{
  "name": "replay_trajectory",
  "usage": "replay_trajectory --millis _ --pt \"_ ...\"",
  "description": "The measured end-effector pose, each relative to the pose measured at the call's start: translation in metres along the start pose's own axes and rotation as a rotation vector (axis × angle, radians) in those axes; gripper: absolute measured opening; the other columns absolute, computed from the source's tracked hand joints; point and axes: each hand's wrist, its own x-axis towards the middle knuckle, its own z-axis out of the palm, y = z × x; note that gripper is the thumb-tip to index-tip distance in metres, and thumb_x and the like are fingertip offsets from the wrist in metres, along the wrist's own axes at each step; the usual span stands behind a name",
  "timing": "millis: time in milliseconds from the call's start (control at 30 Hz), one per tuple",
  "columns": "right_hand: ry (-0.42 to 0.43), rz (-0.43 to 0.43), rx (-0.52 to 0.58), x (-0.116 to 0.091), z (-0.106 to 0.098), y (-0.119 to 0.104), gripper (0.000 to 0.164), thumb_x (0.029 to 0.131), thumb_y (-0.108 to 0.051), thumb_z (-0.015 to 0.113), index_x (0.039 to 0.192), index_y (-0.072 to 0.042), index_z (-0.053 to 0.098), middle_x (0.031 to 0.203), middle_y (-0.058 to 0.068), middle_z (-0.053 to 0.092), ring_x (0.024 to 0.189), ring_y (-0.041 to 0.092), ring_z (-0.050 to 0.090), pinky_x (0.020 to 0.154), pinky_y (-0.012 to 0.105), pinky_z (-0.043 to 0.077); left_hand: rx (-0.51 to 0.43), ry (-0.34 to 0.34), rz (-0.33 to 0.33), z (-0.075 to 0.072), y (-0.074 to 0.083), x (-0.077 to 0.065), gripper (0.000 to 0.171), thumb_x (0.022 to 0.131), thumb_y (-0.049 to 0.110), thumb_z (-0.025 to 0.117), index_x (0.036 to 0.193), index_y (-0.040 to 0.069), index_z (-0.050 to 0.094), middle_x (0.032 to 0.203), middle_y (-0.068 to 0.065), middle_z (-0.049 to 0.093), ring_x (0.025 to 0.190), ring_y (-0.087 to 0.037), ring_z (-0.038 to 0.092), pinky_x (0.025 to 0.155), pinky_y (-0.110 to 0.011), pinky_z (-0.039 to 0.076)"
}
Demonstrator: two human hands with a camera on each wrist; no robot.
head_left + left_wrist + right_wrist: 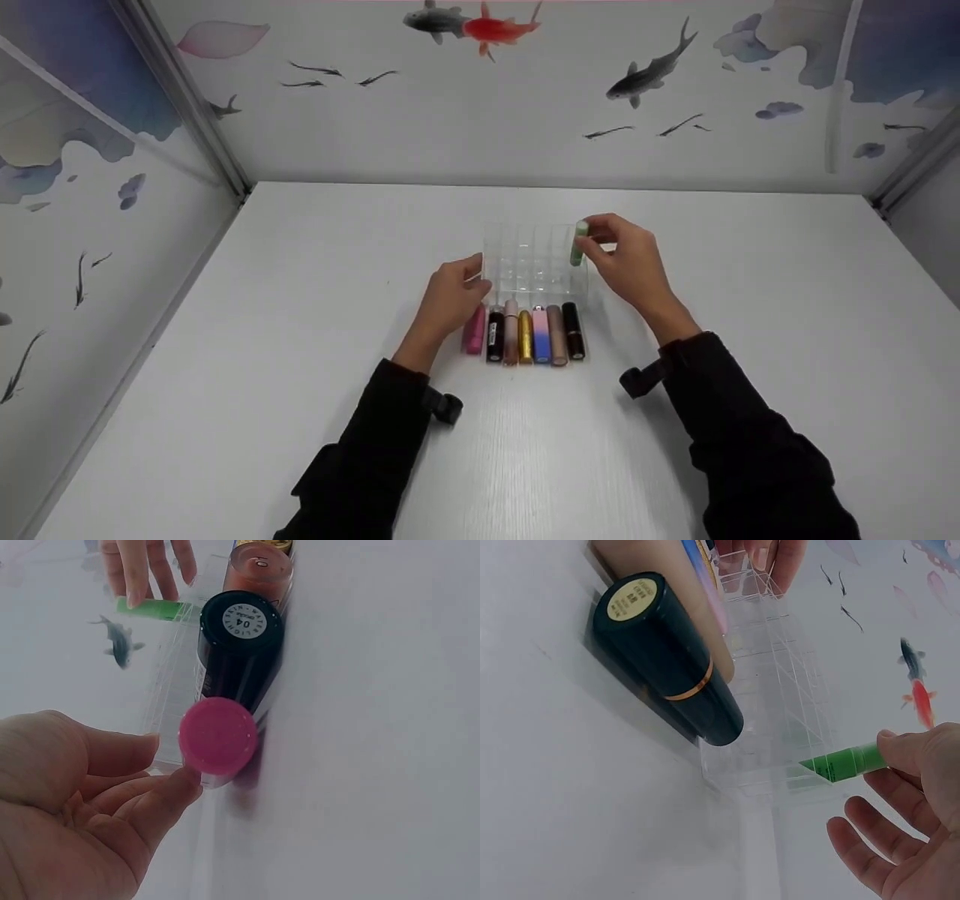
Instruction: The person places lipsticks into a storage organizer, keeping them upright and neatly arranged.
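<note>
A clear plastic lipstick organizer (pixel 534 281) with several compartments stands on the table. At its left side, my left hand (pixel 451 295) grips the edge between thumb and fingers, close to a pink tube (pixel 217 736). My right hand (pixel 628 259) pinches a green lip balm tube (pixel 577 247) by its pale upper end. The tube is upright, its lower end inside the organizer's back right compartment, as the right wrist view (pixel 847 763) suggests; whether it touches the bottom I cannot tell.
In front of the organizer lie several cosmetic tubes side by side: a black one (pixel 495 336), a gold one (pixel 526 337), a pink-and-blue one (pixel 541 337), a tan one (pixel 556 336) and another black one (pixel 574 331). A white panel (pixel 525 142) with painted fish borders the table (pixel 337 247).
</note>
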Motion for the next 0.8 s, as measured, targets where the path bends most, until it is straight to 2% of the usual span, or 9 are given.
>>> replay_trajectory --millis 267,800 --pt "-0.011 0.027 -0.008 -0.0004 0.0041 0.0061 0.028 0.098 -0.016 0.07 0.121 0.0 0.066 0.111 0.015 0.071 0.103 0.03 0.068 0.085 0.046 0.056 -0.007 -0.002 -0.013 -0.0001 -0.0016 0.001 0.052 0.1 0.004 0.06 0.148 -0.006 0.044 0.148 -0.02 0.049 0.131 -0.028 0.055 0.108 -0.035 0.043" --pt "-0.012 0.036 -0.011 -0.002 0.0062 0.0101 0.033 0.098 -0.014 0.069 0.126 0.004 0.063 0.119 0.02 0.065 0.106 0.035 0.066 0.093 0.047 0.053 0.065 0.013 -0.038 0.0024 0.0005 0.0013 0.051 0.101 0.007 0.061 0.149 -0.002 0.045 0.15 -0.017 0.05 0.133 -0.026 0.054 0.108 -0.035 0.044"
